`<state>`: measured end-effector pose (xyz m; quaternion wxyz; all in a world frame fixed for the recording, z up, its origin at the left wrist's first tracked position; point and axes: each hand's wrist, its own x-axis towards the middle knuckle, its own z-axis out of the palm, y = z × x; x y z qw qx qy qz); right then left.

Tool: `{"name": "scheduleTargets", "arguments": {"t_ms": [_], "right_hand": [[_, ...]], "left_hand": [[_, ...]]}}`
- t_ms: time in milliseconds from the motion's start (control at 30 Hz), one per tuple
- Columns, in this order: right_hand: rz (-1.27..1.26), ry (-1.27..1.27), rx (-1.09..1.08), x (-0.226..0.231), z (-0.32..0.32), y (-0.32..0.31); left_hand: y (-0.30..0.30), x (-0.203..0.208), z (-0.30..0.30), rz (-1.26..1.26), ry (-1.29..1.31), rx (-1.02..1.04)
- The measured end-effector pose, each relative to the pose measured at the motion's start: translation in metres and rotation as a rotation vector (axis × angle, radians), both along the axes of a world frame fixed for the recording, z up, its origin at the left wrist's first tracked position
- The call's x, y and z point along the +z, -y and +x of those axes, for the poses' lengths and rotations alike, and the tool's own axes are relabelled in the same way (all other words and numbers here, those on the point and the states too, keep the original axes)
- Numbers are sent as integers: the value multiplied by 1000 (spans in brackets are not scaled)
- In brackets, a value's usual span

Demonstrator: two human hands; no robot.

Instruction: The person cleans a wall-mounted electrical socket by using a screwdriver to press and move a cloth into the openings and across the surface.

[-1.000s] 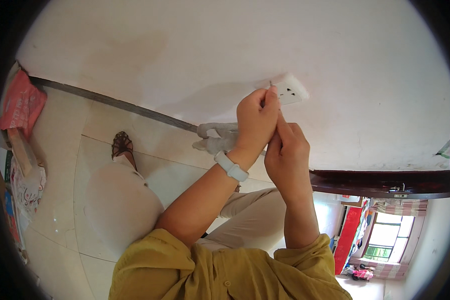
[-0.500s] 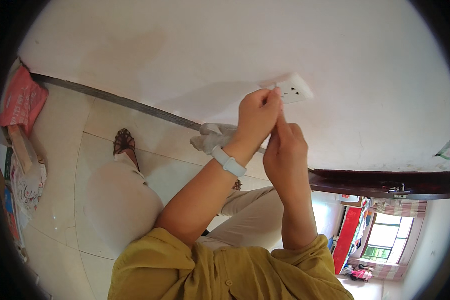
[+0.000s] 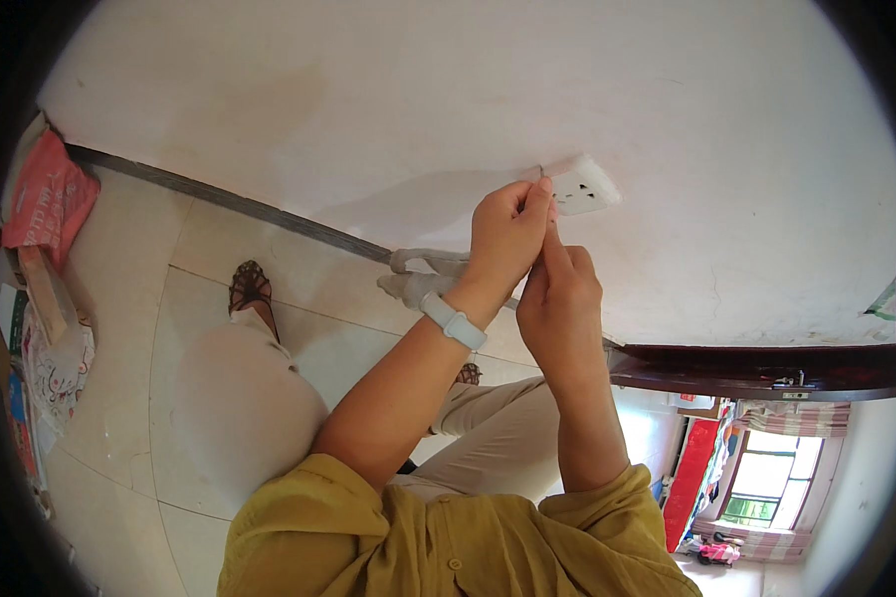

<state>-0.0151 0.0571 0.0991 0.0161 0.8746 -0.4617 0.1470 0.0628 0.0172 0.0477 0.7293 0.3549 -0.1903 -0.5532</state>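
Note:
A white wall socket [image 3: 589, 186] with dark slots sits on the pale wall. My left hand [image 3: 504, 227], with a light watch on its wrist, is at the socket's left edge, thumb and fingers pinched. A thin dark tip shows just past those fingers, too small to name. Right below, my right hand [image 3: 564, 289] is closed, its fingertips meeting the left hand's fingers near the socket's lower left corner. Whatever lies between the fingers is hidden. The hands cover part of the plate's left side.
Grey, soft, glove-like cloth [image 3: 423, 274] lies by the dark skirting [image 3: 229, 204]. At the left stand a red bag [image 3: 50, 199] and a clear plastic bag [image 3: 60, 358]. A dark wooden door [image 3: 746, 368] is at the right, with a bright window [image 3: 774, 478] beyond it.
Both hands have shifted very slightly left and down along with the view. The thin dark tip by the left fingers shows more plainly now. The pinched grip stays the same.

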Motion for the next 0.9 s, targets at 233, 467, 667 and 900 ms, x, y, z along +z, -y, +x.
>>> {"name": "scheduleTargets", "arguments": {"t_ms": [233,467,667,900], "right_hand": [[-71,132,27,9,-3,-3],[-49,86,30,-4,-4,3],[-50,39,95,-1,-10,7],[-48,34,29,4,-11,3]], "left_hand": [[-2,10,-2,-54,98,10],[1,-1,1,39,40,-32],[4,-1,-7,-6,114,142],[-2,5,-2,-50,106,12]]}}
